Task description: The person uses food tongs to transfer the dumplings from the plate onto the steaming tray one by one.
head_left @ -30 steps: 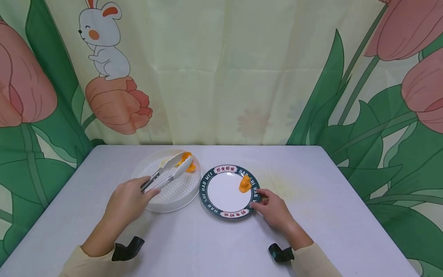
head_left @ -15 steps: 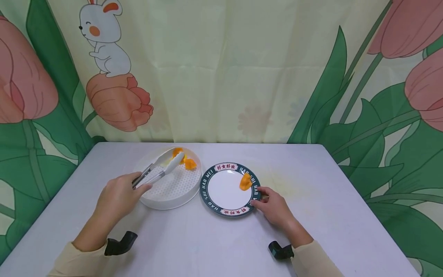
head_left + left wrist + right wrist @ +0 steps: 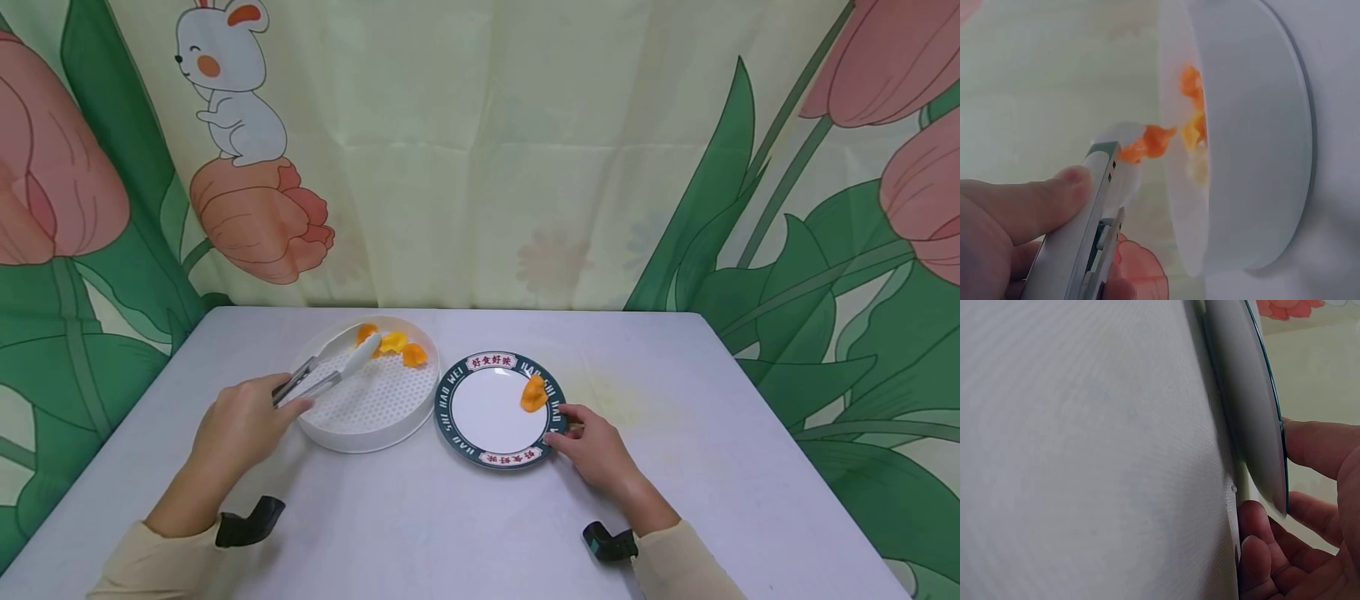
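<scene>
My left hand holds a pair of tongs with white tips over a round white perforated steamer tray. Between the tips is a crinkled orange piece, perhaps a dumpling, raised above the tray floor in the left wrist view. A yellow piece and another orange piece lie at the tray's far right side. My right hand grips the right rim of a white plate with a dark green lettered border. One orange piece sits on the plate's right side.
The tray and plate stand side by side, nearly touching, on a white-covered table. Behind the table's far edge hangs a curtain printed with tulips and a rabbit. A small black wrist device is on each forearm.
My left hand and the tongs have moved left, carrying one orange piece away from the others in the tray. My right hand stays at the plate's rim.
</scene>
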`<state>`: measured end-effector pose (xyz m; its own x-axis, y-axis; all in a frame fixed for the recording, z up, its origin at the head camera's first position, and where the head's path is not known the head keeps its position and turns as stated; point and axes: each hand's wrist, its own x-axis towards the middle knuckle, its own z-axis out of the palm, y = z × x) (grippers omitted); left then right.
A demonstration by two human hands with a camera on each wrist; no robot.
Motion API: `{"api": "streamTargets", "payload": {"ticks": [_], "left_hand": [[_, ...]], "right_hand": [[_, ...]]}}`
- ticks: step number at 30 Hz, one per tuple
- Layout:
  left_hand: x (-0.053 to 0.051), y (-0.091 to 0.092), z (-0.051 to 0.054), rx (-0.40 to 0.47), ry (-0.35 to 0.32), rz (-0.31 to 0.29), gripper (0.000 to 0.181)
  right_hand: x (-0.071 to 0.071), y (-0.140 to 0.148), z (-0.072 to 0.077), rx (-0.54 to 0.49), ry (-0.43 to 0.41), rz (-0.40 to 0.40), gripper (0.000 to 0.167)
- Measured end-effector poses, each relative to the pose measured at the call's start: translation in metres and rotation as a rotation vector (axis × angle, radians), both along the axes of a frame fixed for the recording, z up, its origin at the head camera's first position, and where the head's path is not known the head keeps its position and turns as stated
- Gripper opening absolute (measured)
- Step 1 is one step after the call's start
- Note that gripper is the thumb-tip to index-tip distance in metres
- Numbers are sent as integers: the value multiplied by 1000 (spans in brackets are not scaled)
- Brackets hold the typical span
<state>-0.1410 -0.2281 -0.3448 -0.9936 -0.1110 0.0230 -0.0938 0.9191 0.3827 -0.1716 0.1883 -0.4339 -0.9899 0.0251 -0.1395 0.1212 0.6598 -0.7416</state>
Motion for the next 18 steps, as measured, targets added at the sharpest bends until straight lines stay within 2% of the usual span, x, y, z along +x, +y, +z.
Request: {"api": "streamTargets", "payload": {"ticks": [8,12,18], "left_hand": [[-3,-1,-3,6,-13,-7,63],[-5,3,-4,15,-39,-10,63],[-8,11,-10,21,-28,-42,61]], "right_hand": [[-1,1,-1,-6,5,4,61],[-1,1,-1,-1,6,5,61],[-1,1,-2,4,7,11,61]]}}
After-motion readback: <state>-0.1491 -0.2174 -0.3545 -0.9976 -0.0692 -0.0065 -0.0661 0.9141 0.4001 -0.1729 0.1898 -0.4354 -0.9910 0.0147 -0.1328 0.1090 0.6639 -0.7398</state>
